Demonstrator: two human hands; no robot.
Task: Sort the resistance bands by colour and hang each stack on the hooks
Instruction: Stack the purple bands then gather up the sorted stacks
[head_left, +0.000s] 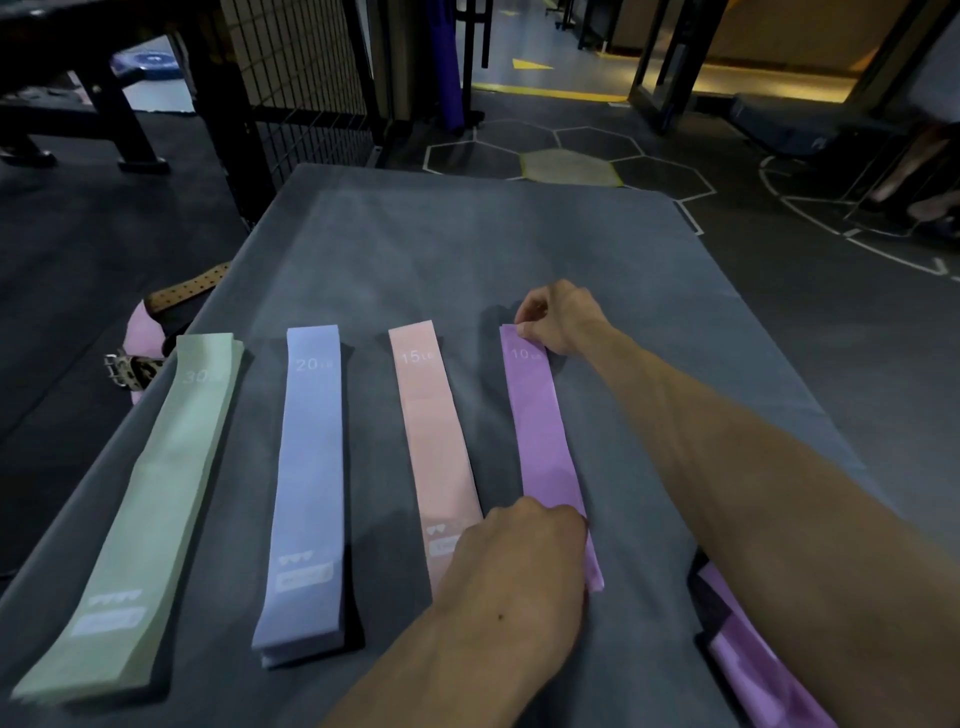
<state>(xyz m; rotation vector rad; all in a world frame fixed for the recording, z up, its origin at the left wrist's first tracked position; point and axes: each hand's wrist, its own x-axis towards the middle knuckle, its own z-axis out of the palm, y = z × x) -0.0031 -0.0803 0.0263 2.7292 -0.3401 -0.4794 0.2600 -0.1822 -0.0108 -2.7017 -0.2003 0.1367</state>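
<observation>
Purple band (545, 441), thin and limp, likely light and floppy, lies flat just right of the pink band (436, 441); right hand (558, 322) pinches its far end, left hand (524, 561) grips its near end, the best holds.

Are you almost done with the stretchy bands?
Sorting looks done: green stack, blue stack, pink stack lie side by side. The right hand and left hand hold the purple stack at each end. Hanging is left; no hooks show.
</observation>
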